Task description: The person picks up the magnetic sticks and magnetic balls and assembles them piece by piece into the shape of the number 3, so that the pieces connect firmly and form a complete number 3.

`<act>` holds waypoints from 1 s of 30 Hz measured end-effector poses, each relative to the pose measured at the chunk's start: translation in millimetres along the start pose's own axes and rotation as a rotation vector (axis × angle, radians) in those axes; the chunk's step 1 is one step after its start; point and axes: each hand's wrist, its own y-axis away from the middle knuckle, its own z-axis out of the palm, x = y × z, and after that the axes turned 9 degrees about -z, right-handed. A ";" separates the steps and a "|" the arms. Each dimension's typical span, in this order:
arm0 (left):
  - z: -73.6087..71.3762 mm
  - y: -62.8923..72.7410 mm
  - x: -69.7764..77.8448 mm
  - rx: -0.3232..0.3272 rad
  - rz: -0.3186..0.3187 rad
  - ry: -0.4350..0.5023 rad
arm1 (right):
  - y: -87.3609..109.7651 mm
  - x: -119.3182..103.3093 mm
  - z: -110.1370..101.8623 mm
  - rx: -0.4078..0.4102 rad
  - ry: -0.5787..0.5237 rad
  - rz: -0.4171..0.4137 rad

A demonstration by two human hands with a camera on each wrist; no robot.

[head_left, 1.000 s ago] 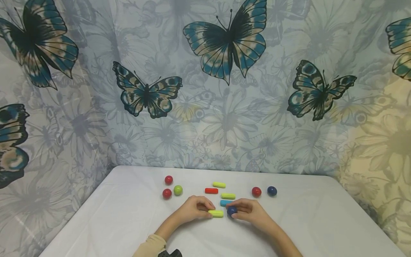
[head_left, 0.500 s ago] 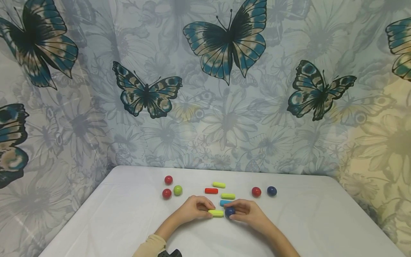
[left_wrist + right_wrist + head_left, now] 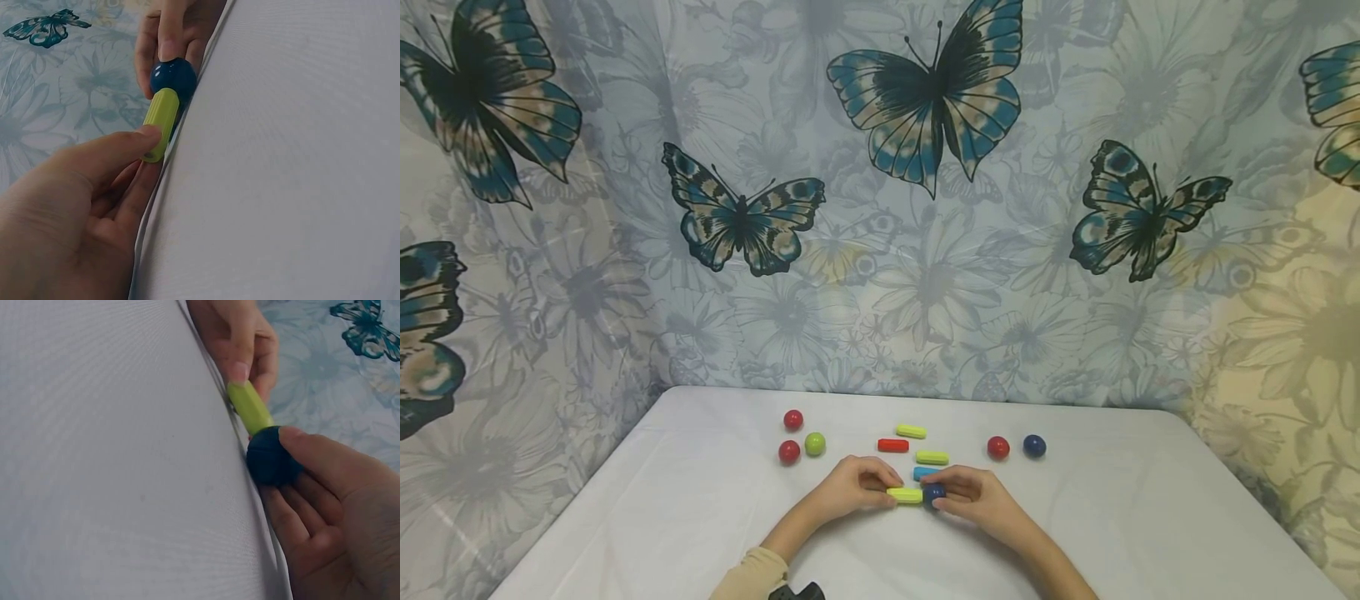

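Observation:
My left hand (image 3: 855, 485) pinches a yellow-green ribbed stick (image 3: 906, 496) by its left end, thumb on the near side. In my right hand (image 3: 977, 493) is a dark blue ball (image 3: 933, 494), held between thumb and fingers. The stick's free end meets the ball; in the left wrist view the stick (image 3: 162, 115) and the ball (image 3: 173, 79) touch end on. From the right wrist view the ball (image 3: 272, 457) covers the stick's tip. Just behind the right fingertips lies a blue stick (image 3: 925, 473), partly hidden by them.
Behind the hands lie a red stick (image 3: 893, 446) and two yellow-green sticks, one nearer (image 3: 932, 457). Two red balls and a green ball (image 3: 815, 443) sit at the left. A red ball (image 3: 997, 447) and a blue ball (image 3: 1034, 446) sit at the right of the white table (image 3: 715, 500).
My right hand has moved left with the dark blue ball, closing the gap until the ball meets the stick. My left hand has stayed almost still, holding the stick.

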 end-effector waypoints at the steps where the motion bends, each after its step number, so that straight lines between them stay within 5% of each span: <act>1: -0.1 -0.2 0.0 0.001 -0.003 -0.001 | 0.2 0.4 -0.1 0.000 0.001 -0.005; 12: -6.6 1.6 5.1 0.046 0.015 -0.056 | 1.5 0.8 -0.7 -0.002 -0.027 -0.007; 30: -55.6 8.7 3.2 0.378 0.031 -0.097 | 0.3 2.8 -1.0 0.018 -0.028 0.024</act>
